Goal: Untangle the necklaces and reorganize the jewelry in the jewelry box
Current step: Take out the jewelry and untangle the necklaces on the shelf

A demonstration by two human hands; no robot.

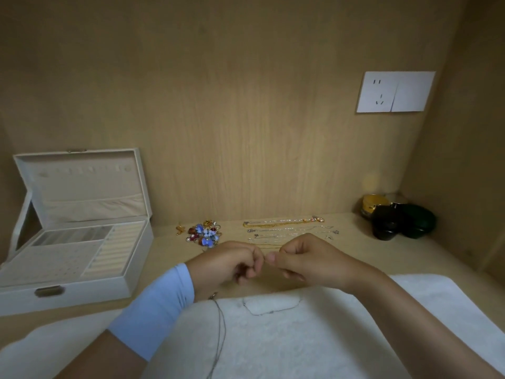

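Closely, both hands meet over the far edge of the fluffy white towel, fingers curled. The left hand pinches a thin grey chain that trails across the towel. Whether the right hand grips it too I cannot tell. Left of the towel, the cream jewelry box stands open.

Home: wooden alcove, wall socket
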